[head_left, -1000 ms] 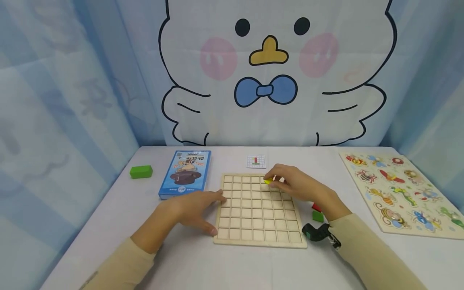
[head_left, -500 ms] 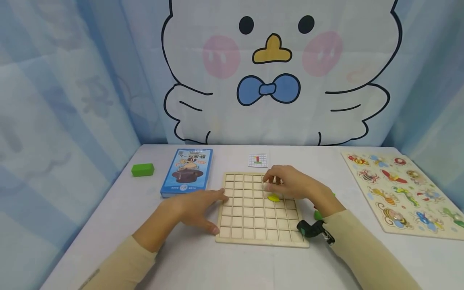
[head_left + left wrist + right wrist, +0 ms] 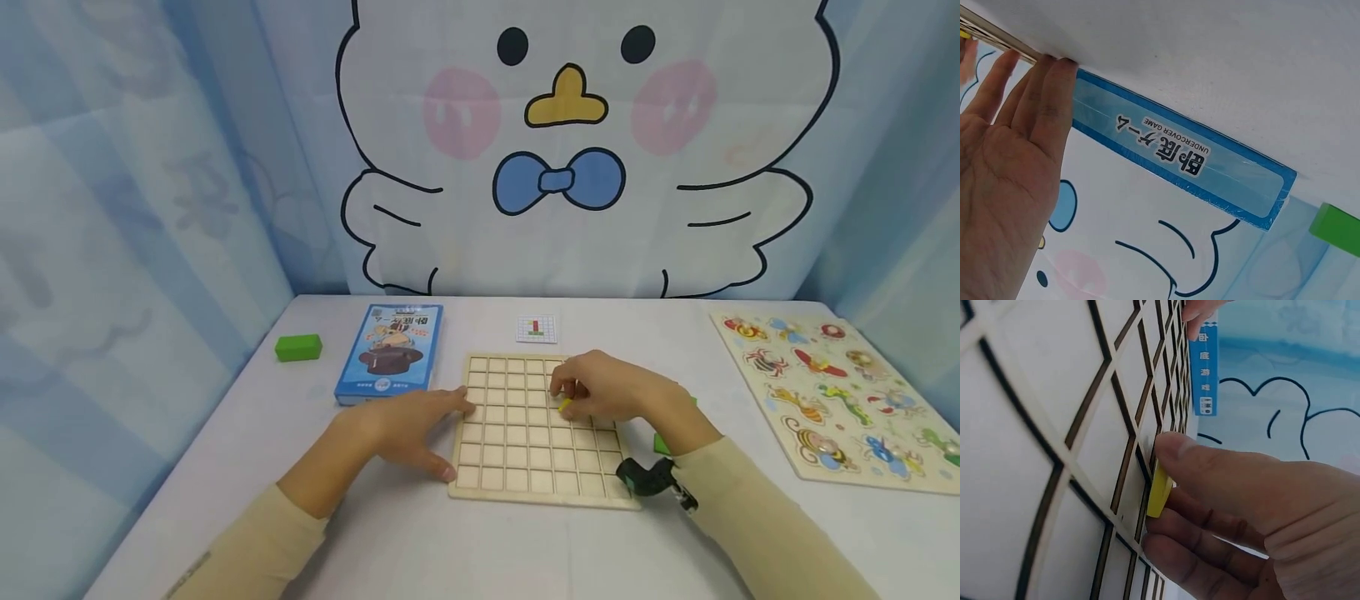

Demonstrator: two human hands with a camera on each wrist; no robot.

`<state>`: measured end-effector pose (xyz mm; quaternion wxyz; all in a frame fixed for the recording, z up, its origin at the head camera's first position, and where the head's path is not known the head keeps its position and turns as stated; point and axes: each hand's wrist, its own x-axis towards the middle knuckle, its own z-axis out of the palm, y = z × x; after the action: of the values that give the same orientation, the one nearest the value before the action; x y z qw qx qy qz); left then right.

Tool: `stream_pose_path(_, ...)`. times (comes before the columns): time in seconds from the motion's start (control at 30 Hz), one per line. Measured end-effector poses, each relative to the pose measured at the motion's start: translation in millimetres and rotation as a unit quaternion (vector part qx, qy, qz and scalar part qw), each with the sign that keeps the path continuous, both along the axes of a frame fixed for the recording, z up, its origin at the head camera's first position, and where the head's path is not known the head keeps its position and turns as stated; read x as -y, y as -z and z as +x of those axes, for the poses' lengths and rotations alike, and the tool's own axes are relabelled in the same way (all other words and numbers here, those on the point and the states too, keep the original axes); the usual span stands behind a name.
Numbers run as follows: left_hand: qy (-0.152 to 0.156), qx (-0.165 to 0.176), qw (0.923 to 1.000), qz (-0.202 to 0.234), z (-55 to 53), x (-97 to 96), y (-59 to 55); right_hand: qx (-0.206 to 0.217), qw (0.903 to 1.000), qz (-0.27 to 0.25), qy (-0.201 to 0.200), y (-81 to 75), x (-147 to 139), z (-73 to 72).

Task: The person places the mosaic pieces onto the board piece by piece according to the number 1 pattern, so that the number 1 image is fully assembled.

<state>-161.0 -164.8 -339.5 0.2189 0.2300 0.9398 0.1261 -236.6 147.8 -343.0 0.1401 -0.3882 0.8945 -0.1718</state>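
Observation:
A wooden grid board (image 3: 517,435) with square cells lies on the table. Over its right part, my right hand (image 3: 611,387) pinches a small flat yellow piece (image 3: 1160,490) between thumb and fingers, low against the cells. Along the board's left edge rests my left hand (image 3: 408,429), its fingers spread and the tips touching the rim. In the left wrist view those fingers look nearly straight, close to the blue game box (image 3: 1166,150). Behind the board lies a small white card (image 3: 536,329) printed with a grid and a red and green figure.
A green block (image 3: 297,347) sits at the far left, beside the box. Partly hidden by my right forearm is another green piece (image 3: 661,444). On the right lies a puzzle board (image 3: 840,400) with insect pictures. A patterned curtain (image 3: 465,242) closes off the back.
My right hand has come nearer from the board's far edge with the yellow piece. Half a second ago the piece lay apart below the fingers; now they pinch it. The left hand stays put.

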Motion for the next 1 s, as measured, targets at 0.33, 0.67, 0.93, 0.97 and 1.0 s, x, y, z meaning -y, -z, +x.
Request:
stream_pose_path(0.33,-0.010,0.005,0.9999,-0.002,-0.9,2.2,0.9,-0.046,0.9974,-0.053,-0.012,6.9,20,-14.1)
stream_pose_path(0.67,-0.008,0.005,0.9999,-0.004,-0.6,4.2,3.7,-0.085,0.9940,-0.069,0.001,18.6,49,-25.4)
stream_pose_path(0.93,0.003,-0.001,1.0000,-0.008,-1.0,1.7,3.9,-0.048,0.9958,-0.075,0.025,19.2,48,-25.2)
stream_pose_path(0.97,0.003,-0.002,1.0000,-0.008,-1.2,1.7,3.8,-0.037,0.9960,-0.080,0.015,19.2,46,-25.5)
stream_pose_path(1.0,0.004,-0.002,1.0000,-0.009,-1.3,1.7,3.7,-0.025,0.9961,-0.085,0.005,18.8,45,-25.6)
